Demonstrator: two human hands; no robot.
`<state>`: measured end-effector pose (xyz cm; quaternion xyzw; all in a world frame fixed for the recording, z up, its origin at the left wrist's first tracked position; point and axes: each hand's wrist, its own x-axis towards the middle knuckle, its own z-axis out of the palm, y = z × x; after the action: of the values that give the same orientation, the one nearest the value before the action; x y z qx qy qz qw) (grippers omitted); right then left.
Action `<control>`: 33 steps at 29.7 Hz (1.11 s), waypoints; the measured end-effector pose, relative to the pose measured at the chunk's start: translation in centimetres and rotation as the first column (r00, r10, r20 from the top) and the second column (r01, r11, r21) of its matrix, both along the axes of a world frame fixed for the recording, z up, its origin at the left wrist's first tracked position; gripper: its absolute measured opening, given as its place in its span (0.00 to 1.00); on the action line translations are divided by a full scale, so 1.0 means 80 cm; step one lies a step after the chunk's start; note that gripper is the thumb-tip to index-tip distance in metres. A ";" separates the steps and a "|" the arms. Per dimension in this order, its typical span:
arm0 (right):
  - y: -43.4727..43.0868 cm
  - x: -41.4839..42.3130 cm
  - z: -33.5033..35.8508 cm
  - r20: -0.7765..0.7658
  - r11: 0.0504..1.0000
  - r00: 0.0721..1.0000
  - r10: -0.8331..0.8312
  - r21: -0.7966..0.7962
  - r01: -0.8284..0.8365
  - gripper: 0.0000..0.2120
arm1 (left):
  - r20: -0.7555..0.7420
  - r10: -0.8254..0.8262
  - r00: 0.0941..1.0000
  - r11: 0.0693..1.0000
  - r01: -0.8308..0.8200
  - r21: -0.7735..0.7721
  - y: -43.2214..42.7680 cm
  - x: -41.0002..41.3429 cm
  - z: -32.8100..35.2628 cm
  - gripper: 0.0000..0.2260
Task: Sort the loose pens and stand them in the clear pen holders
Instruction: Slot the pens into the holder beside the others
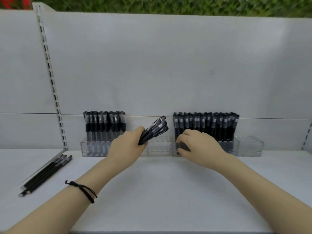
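The left hand's fingers [143, 130] are wrapped tight round a bundle of black pens [155, 130], gripping it near the lower ends, so that the capped ends fan up and to the right in the gap between the two rows of standing pens. The left hand [128, 144] is raised in front of the left pen holder [158, 146], and a dark cord bracelet [84, 191] circles its wrist. The right hand's fingers [181, 137] are curled at the front left corner of the right pen holder [249, 146], with the thumb underneath and something dark between them. Whether they pinch a pen or only touch the clear wall cannot be told. The right hand [197, 146] covers that end of the holder. Behind it a dense row of black pens [207, 127] stands upright, filling most of the right holder, whose far right part shows bare slots. A shorter row of pens [104, 125] stands in the left part of the left holder. Both holders sit side by side on the white shelf [160, 191], against its back panel [168, 65]. Well to the left, a few loose pens [47, 174] lie flat together on the shelf, slanted, below a slotted upright [50, 78].
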<state>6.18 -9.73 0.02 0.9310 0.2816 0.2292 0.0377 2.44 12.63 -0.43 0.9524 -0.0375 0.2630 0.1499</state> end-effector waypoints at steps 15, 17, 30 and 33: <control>-0.203 0.039 0.034 0.010 0.992 1.000 0.025 0.126 -0.026 0.15 | 0.092 -0.324 0.942 0.657 0.294 -0.694 -0.245 0.054 0.027 0.04; -0.212 0.044 0.032 -0.009 0.970 0.999 0.035 0.239 -0.031 0.13 | 0.123 -0.389 0.913 0.506 0.323 -0.799 -0.268 0.057 0.024 0.08; -0.216 0.051 0.041 -0.325 0.336 0.822 0.468 0.926 0.175 0.06 | 0.148 -0.521 0.841 0.183 0.279 -0.943 -0.302 0.056 -0.006 0.11; -0.211 0.053 0.049 -0.388 0.304 0.745 0.543 0.918 0.257 0.06 | 0.157 -0.514 0.844 0.179 0.284 -0.942 -0.297 0.055 -0.005 0.10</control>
<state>10.46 -26.65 3.97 0.7532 0.1766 0.0152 -0.6334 6.82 -11.13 -0.82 0.6535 -0.1093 0.0894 0.7436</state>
